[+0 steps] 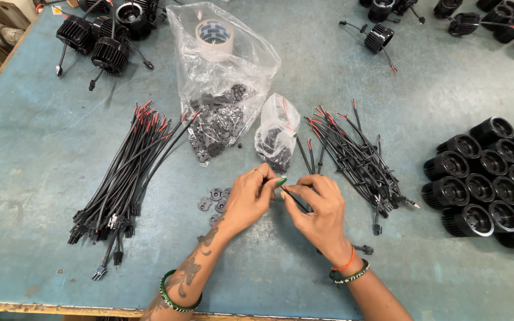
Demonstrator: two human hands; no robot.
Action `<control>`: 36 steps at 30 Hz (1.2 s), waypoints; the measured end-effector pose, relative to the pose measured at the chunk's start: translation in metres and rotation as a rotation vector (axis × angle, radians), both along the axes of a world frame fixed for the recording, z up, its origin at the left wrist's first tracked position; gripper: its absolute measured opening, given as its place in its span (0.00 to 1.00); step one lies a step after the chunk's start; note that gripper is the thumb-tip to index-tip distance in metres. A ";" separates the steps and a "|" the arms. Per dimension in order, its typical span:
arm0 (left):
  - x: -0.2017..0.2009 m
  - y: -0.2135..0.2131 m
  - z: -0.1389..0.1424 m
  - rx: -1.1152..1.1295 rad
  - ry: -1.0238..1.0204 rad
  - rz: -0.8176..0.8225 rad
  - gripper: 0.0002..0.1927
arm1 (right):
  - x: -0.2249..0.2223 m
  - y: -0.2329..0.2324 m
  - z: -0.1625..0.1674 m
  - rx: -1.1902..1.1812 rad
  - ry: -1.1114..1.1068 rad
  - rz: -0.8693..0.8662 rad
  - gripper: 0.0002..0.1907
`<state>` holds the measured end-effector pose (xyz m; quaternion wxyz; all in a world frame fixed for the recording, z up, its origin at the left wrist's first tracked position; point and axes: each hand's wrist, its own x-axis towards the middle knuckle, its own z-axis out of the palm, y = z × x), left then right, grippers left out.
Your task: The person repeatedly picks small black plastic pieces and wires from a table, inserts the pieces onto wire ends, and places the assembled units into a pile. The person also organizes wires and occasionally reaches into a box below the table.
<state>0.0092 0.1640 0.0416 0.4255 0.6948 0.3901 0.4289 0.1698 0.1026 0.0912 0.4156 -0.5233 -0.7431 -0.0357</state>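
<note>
My left hand (246,199) and my right hand (319,208) meet at the middle of the blue-green table (31,148). Both pinch a thin black cable (295,201) between the fingertips; whether the left fingers also hold a small part is hidden. Several small black round washers (214,200) lie just left of my left hand. A bundle of black cables with red tips (127,172) lies to the left. A looser pile of the same cables (355,157) lies to the right, close to my right hand.
A large clear bag (224,77) holds black parts and a tape roll (214,32); a small clear bag (276,134) sits beside it. Black finned cylinders (489,178) stand grouped at right. More finned units with leads (99,41) lie at the top left and top right (379,37).
</note>
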 end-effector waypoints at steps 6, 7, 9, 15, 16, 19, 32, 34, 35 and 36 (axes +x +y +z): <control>0.006 -0.004 0.001 0.119 0.051 0.080 0.06 | 0.003 -0.003 0.006 -0.002 -0.032 -0.008 0.09; 0.006 -0.004 0.001 0.114 0.033 0.086 0.06 | 0.003 -0.003 0.006 0.001 -0.029 -0.008 0.09; 0.004 -0.002 0.003 0.104 -0.002 0.098 0.06 | 0.005 -0.004 0.007 0.005 -0.025 -0.008 0.10; -0.005 0.008 0.006 0.064 0.001 0.221 0.06 | 0.009 -0.005 0.009 0.002 -0.029 -0.014 0.09; -0.007 0.009 0.006 0.065 0.021 0.247 0.06 | 0.009 -0.005 0.009 0.005 -0.025 -0.013 0.09; -0.014 0.013 0.006 0.055 0.050 0.315 0.06 | 0.011 -0.005 0.010 -0.018 0.000 -0.015 0.10; -0.027 0.026 -0.007 -0.153 -0.156 0.399 0.07 | 0.051 0.008 0.011 0.046 0.141 -0.232 0.06; -0.032 0.028 -0.008 -0.100 -0.098 0.432 0.07 | 0.069 0.014 0.013 0.082 0.116 -0.367 0.05; -0.036 0.029 -0.008 -0.061 -0.036 0.465 0.07 | 0.077 0.017 0.014 0.077 0.102 -0.422 0.05; -0.038 0.029 -0.008 -0.024 0.027 0.496 0.08 | 0.084 0.020 0.014 0.071 0.088 -0.477 0.04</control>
